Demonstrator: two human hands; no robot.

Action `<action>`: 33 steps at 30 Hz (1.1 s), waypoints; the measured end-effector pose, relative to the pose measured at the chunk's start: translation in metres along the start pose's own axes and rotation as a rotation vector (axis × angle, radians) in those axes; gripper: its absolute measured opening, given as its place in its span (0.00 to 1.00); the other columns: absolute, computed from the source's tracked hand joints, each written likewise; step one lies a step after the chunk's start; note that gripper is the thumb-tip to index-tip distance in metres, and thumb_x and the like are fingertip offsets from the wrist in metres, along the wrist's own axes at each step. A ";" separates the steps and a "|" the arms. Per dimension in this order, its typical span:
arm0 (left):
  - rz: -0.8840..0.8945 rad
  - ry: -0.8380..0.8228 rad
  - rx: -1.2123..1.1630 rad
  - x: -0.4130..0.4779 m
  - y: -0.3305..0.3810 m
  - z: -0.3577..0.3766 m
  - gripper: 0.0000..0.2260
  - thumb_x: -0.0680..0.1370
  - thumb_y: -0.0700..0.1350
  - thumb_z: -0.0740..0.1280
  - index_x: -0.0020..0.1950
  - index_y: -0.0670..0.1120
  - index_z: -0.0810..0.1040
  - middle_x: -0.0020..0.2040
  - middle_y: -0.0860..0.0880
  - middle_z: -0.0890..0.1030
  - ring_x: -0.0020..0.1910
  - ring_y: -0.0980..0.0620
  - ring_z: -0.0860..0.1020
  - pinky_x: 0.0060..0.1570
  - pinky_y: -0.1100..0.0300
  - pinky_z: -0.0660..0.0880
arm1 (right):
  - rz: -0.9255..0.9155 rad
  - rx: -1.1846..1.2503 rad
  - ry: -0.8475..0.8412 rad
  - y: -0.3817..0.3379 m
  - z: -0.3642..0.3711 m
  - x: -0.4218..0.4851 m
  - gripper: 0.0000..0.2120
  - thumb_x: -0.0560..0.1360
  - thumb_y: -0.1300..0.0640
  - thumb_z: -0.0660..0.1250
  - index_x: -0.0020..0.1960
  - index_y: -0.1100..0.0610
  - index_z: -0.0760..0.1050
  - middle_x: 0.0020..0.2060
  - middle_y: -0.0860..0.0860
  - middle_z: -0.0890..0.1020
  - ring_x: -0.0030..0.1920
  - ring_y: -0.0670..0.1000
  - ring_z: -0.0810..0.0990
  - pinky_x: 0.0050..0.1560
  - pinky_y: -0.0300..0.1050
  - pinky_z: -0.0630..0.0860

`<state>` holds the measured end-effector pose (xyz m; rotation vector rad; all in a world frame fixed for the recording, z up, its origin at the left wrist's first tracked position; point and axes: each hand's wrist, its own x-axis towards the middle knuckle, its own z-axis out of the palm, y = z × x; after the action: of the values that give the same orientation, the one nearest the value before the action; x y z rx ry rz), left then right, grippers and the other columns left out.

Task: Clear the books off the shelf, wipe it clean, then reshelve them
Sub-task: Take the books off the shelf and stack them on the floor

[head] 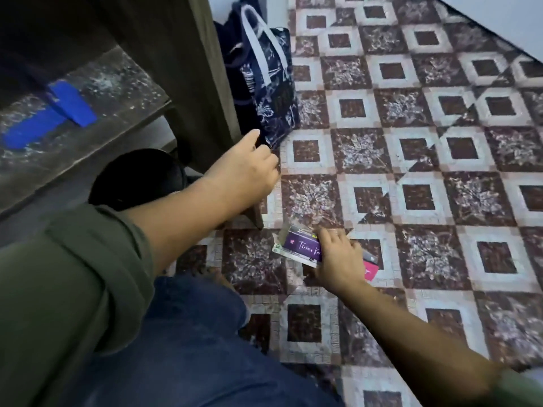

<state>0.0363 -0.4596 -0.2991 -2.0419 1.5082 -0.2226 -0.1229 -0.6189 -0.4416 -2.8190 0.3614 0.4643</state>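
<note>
Reaching forward from a rolled green sleeve [73, 274], the left arm crosses in front of the shelf [126, 80]. The shelf's speckled board lies up and to the left of the left hand [246, 164]. On that board, well apart from both hands, lies a flat blue thing [55, 113]; blur hides whether it is a book. A black round object [138, 177] sits under the board, just left of the left forearm. The left hand is at the foot of the shelf's upright side panel [202, 83], thumb raised and fingers curled at the lower corner of a dark blue patterned bag [267, 92]. I cannot tell whether it actually holds the bag.

Below and to the right of that hand, on the tiled floor [426, 171], lies a purple item [299, 248] with white script; book or packet, I cannot say. The right hand [338, 257] grips its right end, fingers over the far edge and thumb at the near edge. A pink thing [370, 271] shows just beyond the right hand, partly hidden by it. A knee in blue jeans [191, 348] lies between the two forearms.
</note>
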 end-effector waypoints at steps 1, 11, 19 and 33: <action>-0.004 -0.020 0.037 0.008 0.003 0.008 0.19 0.77 0.35 0.50 0.46 0.46 0.81 0.47 0.46 0.81 0.44 0.46 0.78 0.54 0.50 0.73 | 0.017 -0.013 -0.013 0.005 0.007 0.007 0.32 0.70 0.48 0.70 0.69 0.51 0.61 0.64 0.50 0.72 0.64 0.54 0.69 0.62 0.53 0.65; 0.032 -0.258 0.127 0.027 0.047 0.088 0.16 0.78 0.35 0.50 0.55 0.45 0.75 0.50 0.49 0.77 0.50 0.48 0.73 0.56 0.53 0.67 | 0.064 -0.221 0.044 0.034 0.066 0.089 0.33 0.72 0.53 0.69 0.73 0.51 0.58 0.69 0.50 0.70 0.68 0.56 0.67 0.63 0.56 0.64; 0.014 -0.128 0.202 0.029 0.054 0.125 0.13 0.73 0.39 0.55 0.41 0.48 0.79 0.36 0.49 0.77 0.39 0.49 0.74 0.47 0.50 0.60 | 0.032 -0.383 0.256 0.041 0.095 0.155 0.28 0.69 0.59 0.73 0.68 0.55 0.71 0.66 0.51 0.76 0.62 0.57 0.76 0.55 0.54 0.68; -0.004 0.092 0.110 0.026 0.054 0.131 0.17 0.72 0.34 0.51 0.36 0.44 0.79 0.33 0.46 0.76 0.36 0.46 0.74 0.49 0.51 0.63 | 0.040 -0.300 -0.082 0.046 0.135 0.148 0.37 0.79 0.61 0.59 0.79 0.49 0.40 0.79 0.54 0.48 0.76 0.61 0.50 0.72 0.59 0.55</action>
<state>0.0610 -0.4469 -0.4405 -1.9723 1.5120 -0.3969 -0.0378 -0.6514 -0.6253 -3.0725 0.3576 0.6928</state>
